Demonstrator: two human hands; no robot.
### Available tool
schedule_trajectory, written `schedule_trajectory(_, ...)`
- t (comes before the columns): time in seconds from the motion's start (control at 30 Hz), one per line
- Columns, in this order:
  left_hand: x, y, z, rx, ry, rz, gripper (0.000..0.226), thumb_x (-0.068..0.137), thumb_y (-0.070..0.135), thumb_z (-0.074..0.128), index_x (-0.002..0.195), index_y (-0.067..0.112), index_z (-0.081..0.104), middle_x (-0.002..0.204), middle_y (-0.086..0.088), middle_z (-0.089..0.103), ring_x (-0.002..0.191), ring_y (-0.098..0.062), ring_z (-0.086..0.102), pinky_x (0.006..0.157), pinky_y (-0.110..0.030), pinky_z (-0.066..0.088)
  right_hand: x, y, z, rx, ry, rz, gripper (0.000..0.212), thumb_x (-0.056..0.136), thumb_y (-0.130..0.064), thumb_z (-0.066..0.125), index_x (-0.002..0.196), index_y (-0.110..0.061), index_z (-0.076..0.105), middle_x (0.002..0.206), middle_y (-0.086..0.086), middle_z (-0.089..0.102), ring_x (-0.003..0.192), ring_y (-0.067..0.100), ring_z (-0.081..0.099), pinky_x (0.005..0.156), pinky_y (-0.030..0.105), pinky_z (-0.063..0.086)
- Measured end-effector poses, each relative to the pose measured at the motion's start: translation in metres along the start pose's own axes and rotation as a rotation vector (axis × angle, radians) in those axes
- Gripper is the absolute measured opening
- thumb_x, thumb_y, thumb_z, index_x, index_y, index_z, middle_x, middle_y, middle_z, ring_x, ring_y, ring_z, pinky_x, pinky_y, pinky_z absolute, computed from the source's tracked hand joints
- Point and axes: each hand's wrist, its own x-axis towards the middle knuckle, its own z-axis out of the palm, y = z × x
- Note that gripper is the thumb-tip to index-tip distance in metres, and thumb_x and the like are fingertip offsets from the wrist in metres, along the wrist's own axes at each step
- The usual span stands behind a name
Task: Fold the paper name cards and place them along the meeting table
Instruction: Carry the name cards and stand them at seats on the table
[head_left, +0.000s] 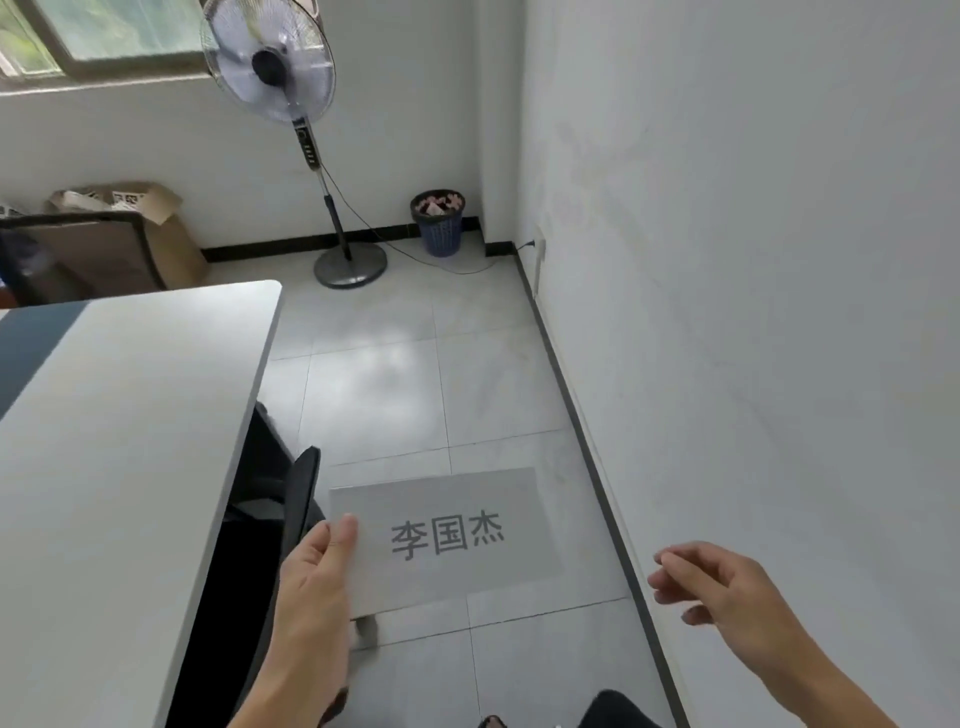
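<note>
**tab_collector:** So where was the name card at that point? On the table yet?

**paperfold99:** Nope, it was in the air. The left hand held it out over the tiled floor, just off the right edge of the meeting table. The printed side faced up, with three big dark characters across the middle.

**tab_collector:** What kind of grip?

**paperfold99:** A pinch at the card's left edge. The thumb was pressed flat on top and the other fingers were tucked underneath, so I couldn't tell how they lay. The sheet looked flat. A little bit of paper stuck out below its lower left corner, but I couldn't tell if that was a fold.

**tab_collector:** And the other hand?

**paperfold99:** The right hand hung off to the card's right, not touching it. Its fingers were loosely curled, slightly apart, and held nothing.

**tab_collector:** Anything else around?

**paperfold99:** A black office chair was pushed in at the table's edge, right beside the left hand. At the far wall there was a standing fan, with a blue waste basket in the corner to its right. A cardboard box sat off to the left behind the table.
</note>
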Motion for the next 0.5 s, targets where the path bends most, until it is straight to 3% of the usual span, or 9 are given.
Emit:
schedule_trajectory(0.07, 0.046, 0.020, 0.020, -0.013, -0.016, -0.001, 0.029, 0.097, 0.027, 0.048, 0.097, 0.004, 0.065, 0.084, -0.012, 0.075, 0.069, -0.020, 0.069, 0.067, -0.040, 0.052, 0.044, -0.021, 0.001, 0.014, 0.012, 0.000, 0.015, 0.092, -0.016, 0.059, 0.089, -0.007, 0.071, 0.080, 0.010, 0.076, 0.080, 0.028, 0.072, 0.064, 0.030, 0.049)
schedule_trajectory(0.2, 0.138, 0.040, 0.059, 0.000, 0.011, -0.025, 0.028, 0.097, 0.027, 0.048, 0.099, 0.006, 0.066, 0.086, -0.015, 0.075, 0.067, -0.023, 0.068, 0.054, -0.037, 0.047, 0.148, -0.045, 0.004, -0.002, -0.014, 0.046, 0.014, 0.092, -0.013, 0.060, 0.089, -0.005, 0.071, 0.077, 0.010, 0.076, 0.076, 0.027, 0.071, 0.061, 0.030, 0.048)
schedule_trajectory(0.3, 0.208, 0.056, 0.090, -0.012, 0.072, -0.029, 0.026, 0.097, 0.024, 0.048, 0.095, 0.006, 0.066, 0.079, -0.010, 0.076, 0.064, -0.018, 0.069, 0.052, -0.032, 0.050, 0.238, -0.074, 0.004, 0.000, -0.030, 0.060, 0.014, 0.091, -0.011, 0.060, 0.088, -0.003, 0.071, 0.076, 0.012, 0.076, 0.073, 0.026, 0.071, 0.059, 0.030, 0.048)
schedule_trajectory(0.5, 0.331, 0.121, 0.134, -0.074, 0.239, -0.026, 0.025, 0.095, 0.022, 0.051, 0.088, 0.004, 0.066, 0.091, -0.024, 0.073, 0.076, -0.031, 0.067, 0.077, -0.044, 0.052, 0.404, -0.179, 0.017, -0.054, -0.159, 0.008, 0.015, 0.092, -0.013, 0.060, 0.086, -0.003, 0.070, 0.078, 0.013, 0.076, 0.070, 0.022, 0.071, 0.061, 0.031, 0.046)
